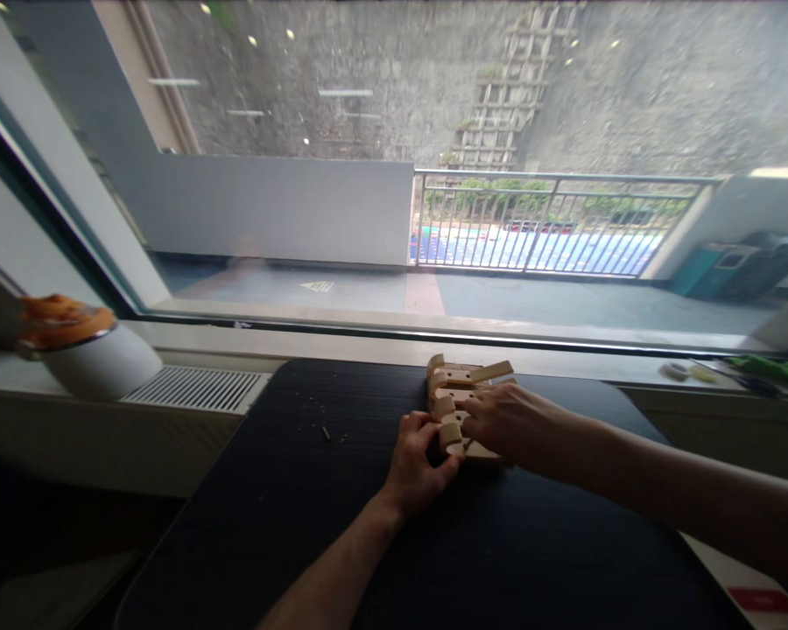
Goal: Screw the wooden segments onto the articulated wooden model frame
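A light wooden assembly [458, 385] of several slotted blocks and slats lies on the black table [289, 490], near its far edge. My left hand [417, 464] curls against the near left end of the wood, thumb pressed to a rounded block. My right hand [516, 424] comes in from the right and lies over the assembly's near right part, fingers closed on it. The pieces under my right hand are hidden.
Small wood chips and a short peg [327, 432] lie on the table left of the hands. A white pot [92, 359] with orange contents stands on the sill at left, beside a vent grille [193, 389]. Green and yellow items [762, 369] sit on the sill at right.
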A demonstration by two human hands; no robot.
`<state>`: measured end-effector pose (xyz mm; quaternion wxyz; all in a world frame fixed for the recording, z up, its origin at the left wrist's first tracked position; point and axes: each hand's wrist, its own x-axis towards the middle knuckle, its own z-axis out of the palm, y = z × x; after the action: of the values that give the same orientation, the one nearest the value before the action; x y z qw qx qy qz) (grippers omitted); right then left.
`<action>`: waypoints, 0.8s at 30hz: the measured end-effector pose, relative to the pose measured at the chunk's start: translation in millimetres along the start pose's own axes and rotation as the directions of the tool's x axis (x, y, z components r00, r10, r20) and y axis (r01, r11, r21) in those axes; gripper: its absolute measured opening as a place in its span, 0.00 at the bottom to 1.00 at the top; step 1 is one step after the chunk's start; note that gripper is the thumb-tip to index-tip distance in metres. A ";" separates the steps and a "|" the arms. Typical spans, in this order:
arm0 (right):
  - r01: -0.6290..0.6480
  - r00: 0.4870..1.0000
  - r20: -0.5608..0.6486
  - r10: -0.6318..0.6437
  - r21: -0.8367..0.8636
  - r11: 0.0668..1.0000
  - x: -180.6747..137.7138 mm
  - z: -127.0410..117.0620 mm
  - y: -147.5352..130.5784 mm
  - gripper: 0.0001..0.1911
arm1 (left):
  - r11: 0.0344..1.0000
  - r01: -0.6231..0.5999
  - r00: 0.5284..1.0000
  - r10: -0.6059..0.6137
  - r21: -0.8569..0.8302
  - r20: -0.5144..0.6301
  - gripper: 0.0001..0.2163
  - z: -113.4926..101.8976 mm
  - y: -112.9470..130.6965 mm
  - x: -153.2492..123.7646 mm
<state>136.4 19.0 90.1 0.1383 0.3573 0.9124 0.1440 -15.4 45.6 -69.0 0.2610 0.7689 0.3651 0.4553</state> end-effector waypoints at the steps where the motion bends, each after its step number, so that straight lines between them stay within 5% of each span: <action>1: -0.015 1.000 0.026 0.014 0.033 0.999 -0.2 -0.2 1.8 0.09 | 1.000 -0.002 1.000 0.002 0.000 -0.003 0.11 0.0 -0.1 0.0; 12: -0.464 0.880 0.228 0.417 0.219 0.858 4.2 -10.4 4.6 0.11 | 1.000 0.003 1.000 -0.003 -0.014 0.009 0.12 -0.7 0.6 -0.3; 18: -0.367 0.878 -0.078 0.472 0.524 0.769 8.0 13.9 2.2 0.09 | 0.999 0.049 0.999 -0.050 -0.015 -0.007 0.12 1.6 3.8 1.4; 24: -0.204 0.741 -0.383 0.552 0.655 0.728 14.0 53.2 0.2 0.11 | 0.997 0.063 0.998 -0.062 0.032 -0.017 0.12 4.4 3.0 2.4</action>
<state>145.5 37.5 39.2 -0.2803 0.5105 0.8128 -0.0138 -9.7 45.4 -67.5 0.2595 0.7576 0.3987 0.4470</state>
